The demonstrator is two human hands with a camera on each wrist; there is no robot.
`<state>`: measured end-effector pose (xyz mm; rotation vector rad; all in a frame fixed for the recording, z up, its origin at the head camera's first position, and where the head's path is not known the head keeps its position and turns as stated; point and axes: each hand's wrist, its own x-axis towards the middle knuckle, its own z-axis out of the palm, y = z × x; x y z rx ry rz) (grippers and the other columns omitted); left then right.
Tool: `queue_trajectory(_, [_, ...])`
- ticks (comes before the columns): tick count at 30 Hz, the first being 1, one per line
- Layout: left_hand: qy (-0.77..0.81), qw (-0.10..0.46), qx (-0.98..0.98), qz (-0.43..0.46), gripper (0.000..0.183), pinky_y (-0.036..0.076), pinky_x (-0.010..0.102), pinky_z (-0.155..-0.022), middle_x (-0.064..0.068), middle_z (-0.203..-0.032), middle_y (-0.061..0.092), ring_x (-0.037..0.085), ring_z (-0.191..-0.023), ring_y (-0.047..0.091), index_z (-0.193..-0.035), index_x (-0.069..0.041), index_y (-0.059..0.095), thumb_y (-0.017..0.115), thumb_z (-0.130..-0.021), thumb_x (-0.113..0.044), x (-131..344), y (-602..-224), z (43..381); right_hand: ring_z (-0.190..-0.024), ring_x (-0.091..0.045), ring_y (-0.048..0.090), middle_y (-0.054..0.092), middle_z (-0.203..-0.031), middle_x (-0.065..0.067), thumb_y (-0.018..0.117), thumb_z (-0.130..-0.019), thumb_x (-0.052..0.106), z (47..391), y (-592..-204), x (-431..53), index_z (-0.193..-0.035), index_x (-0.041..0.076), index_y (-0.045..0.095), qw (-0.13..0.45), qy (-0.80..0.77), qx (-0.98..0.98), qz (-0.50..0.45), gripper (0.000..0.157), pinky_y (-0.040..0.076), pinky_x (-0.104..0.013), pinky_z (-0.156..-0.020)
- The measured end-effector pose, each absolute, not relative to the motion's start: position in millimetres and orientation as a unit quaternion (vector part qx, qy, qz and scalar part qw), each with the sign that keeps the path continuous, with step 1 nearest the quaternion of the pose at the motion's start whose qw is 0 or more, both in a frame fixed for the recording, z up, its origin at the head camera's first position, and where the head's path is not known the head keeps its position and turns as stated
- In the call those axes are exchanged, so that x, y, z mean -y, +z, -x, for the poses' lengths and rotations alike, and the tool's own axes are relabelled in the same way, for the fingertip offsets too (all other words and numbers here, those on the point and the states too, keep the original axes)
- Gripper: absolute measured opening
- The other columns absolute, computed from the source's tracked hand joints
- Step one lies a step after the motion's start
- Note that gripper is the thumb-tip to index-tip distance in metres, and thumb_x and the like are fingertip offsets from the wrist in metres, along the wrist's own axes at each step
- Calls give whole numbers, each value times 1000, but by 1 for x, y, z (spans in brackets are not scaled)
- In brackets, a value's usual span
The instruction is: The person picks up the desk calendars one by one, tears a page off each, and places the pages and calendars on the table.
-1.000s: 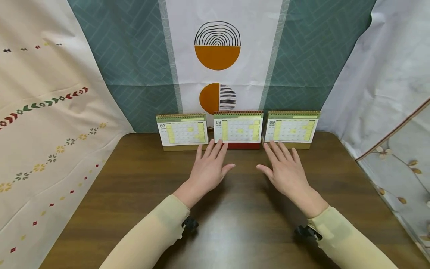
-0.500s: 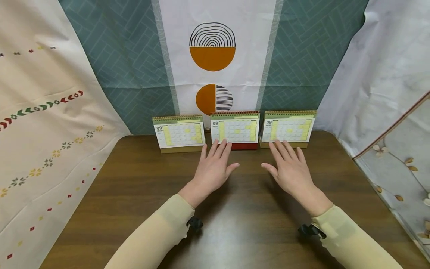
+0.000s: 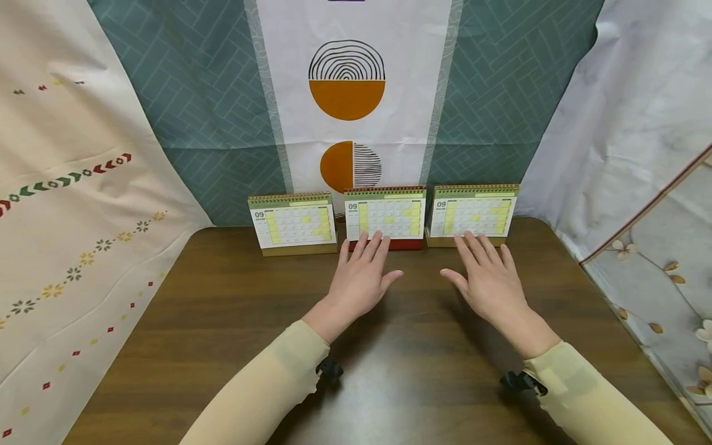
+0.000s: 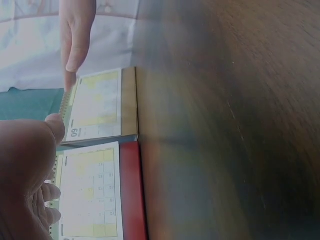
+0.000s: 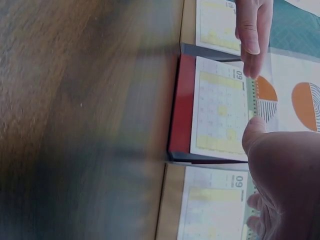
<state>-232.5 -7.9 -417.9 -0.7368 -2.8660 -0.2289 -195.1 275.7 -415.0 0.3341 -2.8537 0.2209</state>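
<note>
Three desk calendars stand in a row at the back of the table: a left one on a tan base (image 3: 295, 225), a middle one on a red base (image 3: 385, 216) and a right one on a tan base (image 3: 473, 216). My left hand (image 3: 360, 281), palm down with fingers straight, hovers over the table before the middle calendar. The right hand (image 3: 489, 281) is held the same way before the right calendar. Both thumbs point inward, and neither hand holds anything. The wrist views show a gap between the hands and the tabletop.
The brown wooden table (image 3: 222, 346) has rounded back corners. Behind it hangs a teal and white cloth (image 3: 489, 93) with orange half circles. A cream patterned cloth (image 3: 83, 204) borders the left side, and a white floral cloth (image 3: 639, 154) the right.
Both hands have shifted slightly to the right relative to the calendars, fingers still straight. The head view has turned a little, so the calendars sit slightly further left and lower in it.
</note>
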Motion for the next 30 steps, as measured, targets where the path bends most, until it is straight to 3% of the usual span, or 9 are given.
queue_trajectory(10, [-88,77,961,250,82,5,64,-132,8,-182,24,34,-168,18,-176,-16,28,42,-113,-65,-3,-417,236,-162,-49,24,30,-177,-25,56,-112,59,196,-416,-287,-173,6,32,134,75,982,-108,84,13,-75,-125])
queue_trajectory(21, [-81,77,961,255,81,11,65,-132,6,-182,25,34,-167,20,-176,-16,28,40,-113,-66,-13,-417,241,-161,-50,27,34,-174,-27,60,-113,53,195,-418,-298,-172,4,34,153,80,980,-101,81,16,-75,-125])
queue_trajectory(30, [-81,74,961,252,82,11,64,-132,5,-181,27,31,-167,21,-176,-17,29,40,-113,-68,-26,-417,244,-161,-51,25,32,-175,-27,54,-114,56,198,-418,-310,-172,3,32,140,78,983,-84,82,14,-75,-125])
